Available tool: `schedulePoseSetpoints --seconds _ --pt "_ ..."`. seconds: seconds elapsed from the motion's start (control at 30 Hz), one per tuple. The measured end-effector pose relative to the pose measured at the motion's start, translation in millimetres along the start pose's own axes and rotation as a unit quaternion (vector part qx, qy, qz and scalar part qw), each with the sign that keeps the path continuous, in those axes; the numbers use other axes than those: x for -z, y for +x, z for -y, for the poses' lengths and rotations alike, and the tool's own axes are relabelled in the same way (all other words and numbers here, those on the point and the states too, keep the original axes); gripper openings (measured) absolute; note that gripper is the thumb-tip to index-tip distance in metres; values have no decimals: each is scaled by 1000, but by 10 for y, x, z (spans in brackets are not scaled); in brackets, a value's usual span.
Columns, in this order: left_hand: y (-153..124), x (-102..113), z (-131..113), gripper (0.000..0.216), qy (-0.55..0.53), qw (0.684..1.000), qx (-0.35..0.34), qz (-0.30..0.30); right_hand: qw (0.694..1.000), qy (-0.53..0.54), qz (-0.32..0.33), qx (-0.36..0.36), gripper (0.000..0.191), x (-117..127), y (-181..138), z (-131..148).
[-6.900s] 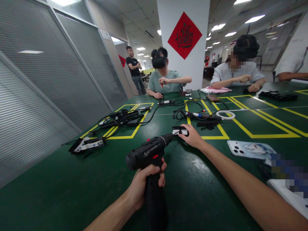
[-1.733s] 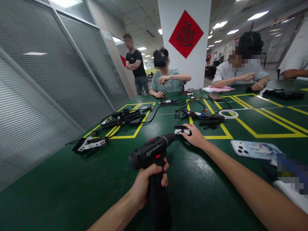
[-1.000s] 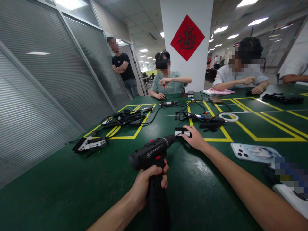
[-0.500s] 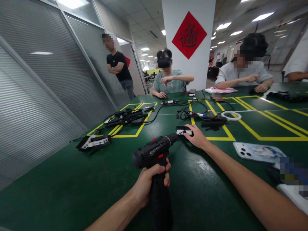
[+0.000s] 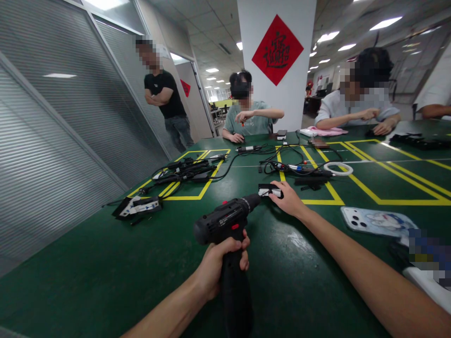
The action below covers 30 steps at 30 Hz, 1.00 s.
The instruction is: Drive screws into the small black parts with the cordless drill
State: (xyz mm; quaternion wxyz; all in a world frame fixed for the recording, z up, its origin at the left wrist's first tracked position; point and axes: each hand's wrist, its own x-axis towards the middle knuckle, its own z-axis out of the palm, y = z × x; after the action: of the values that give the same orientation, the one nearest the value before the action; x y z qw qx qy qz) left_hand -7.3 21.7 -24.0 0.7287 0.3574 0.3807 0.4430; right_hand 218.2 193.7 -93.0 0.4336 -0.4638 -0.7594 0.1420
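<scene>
My left hand (image 5: pixel 220 265) is wrapped round the grip of a black cordless drill (image 5: pixel 227 225), whose nose points away from me at a small black and white part (image 5: pixel 269 191) on the green table (image 5: pixel 105 263). My right hand (image 5: pixel 289 199) lies on that part, fingers curled over its right end, pressing it to the table. The drill's tip touches or nearly touches the part's left end.
A phone in a pictured case (image 5: pixel 369 219) lies right of my right arm. Black cables and tools (image 5: pixel 183 171) fill the yellow-taped boxes ahead, with a white ring (image 5: pixel 338 168) and another black and white part (image 5: pixel 136 206) at left. Two seated people work opposite; one stands (image 5: pixel 164 103).
The standing person in black has walked nearer along the glass wall. My view has shifted slightly; my hands, the drill and the part have stayed where they were.
</scene>
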Motion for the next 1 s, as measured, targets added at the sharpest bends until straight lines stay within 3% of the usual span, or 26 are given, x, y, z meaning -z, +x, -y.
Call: schedulePoseSetpoints --seconds 1.0 --pt "14 17 13 21 0 1000 3 -2 1000 -4 -3 3 36 9 3 14"
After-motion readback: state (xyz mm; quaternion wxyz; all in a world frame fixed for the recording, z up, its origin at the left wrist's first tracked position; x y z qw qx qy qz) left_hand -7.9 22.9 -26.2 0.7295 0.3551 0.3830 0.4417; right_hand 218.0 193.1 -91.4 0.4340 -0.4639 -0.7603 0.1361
